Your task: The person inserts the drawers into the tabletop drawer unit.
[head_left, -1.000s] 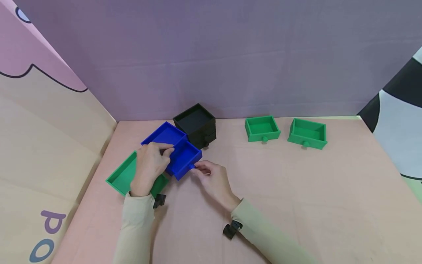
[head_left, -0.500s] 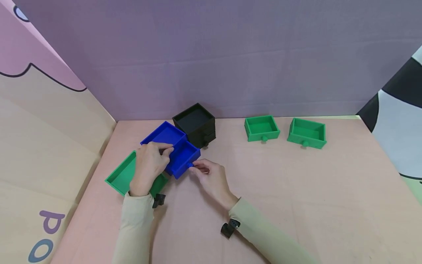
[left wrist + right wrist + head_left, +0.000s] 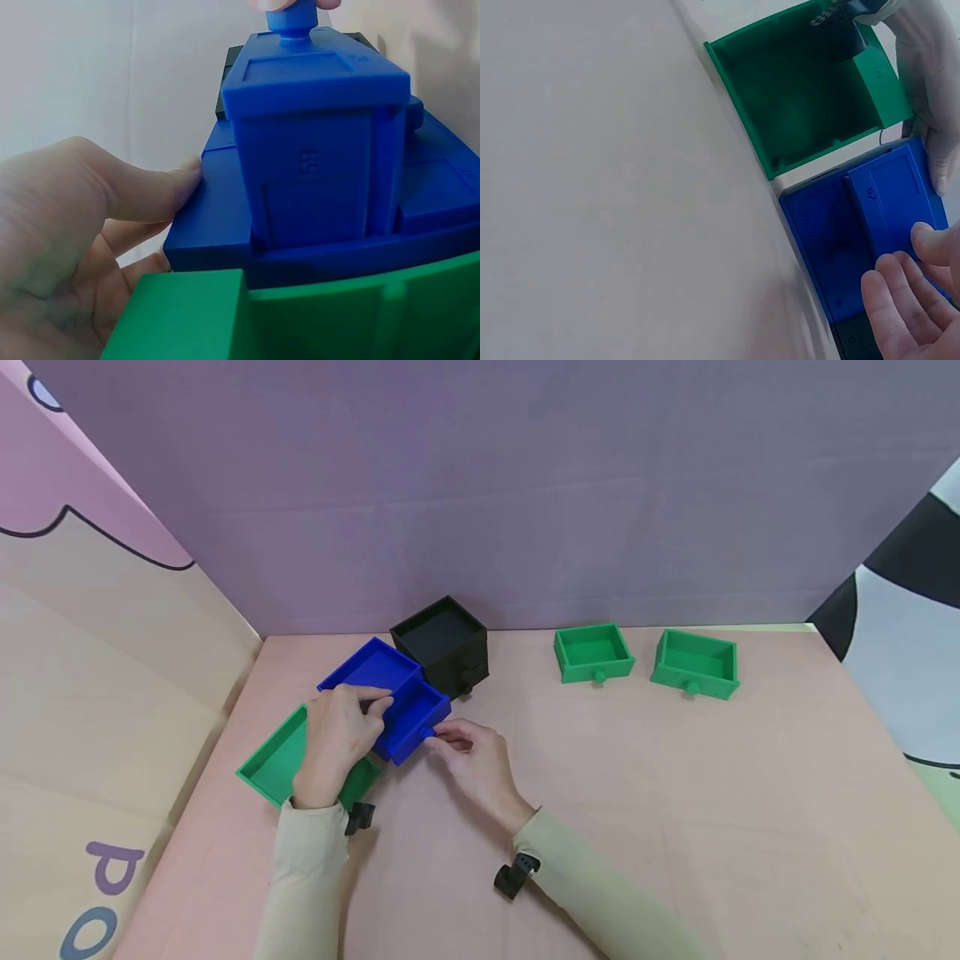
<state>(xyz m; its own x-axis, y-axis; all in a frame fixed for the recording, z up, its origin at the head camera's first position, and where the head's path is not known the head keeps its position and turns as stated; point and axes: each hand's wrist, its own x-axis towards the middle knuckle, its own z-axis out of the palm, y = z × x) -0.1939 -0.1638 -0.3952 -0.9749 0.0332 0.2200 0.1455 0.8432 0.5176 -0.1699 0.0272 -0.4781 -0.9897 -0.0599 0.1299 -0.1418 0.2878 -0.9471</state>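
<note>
A blue drawer [image 3: 415, 714] sticks partway out of a blue case [image 3: 373, 667] with an open, recessed top. My left hand [image 3: 337, 735] grips the case's near side, its thumb against the case in the left wrist view. My right hand [image 3: 480, 768] pinches the round blue knob [image 3: 428, 732] on the drawer's front. In the left wrist view, the drawer's side [image 3: 315, 172] shows raised digits, and right-hand fingertips [image 3: 274, 3] hold the knob at the top edge. Beneath my left wrist lies a larger green open box [image 3: 273, 762], partly hidden by that hand.
A black case [image 3: 442, 643] stands behind the blue one, close against it. Two small green drawers [image 3: 595, 650] with knobs sit farther right near the back wall. A pink cloth [image 3: 637, 827] covers the table, with fabric walls [image 3: 525, 493] around it.
The blue drawer has slid slightly farther into the blue case, with my right hand moving up and left along with its knob. My left hand keeps its grip.
</note>
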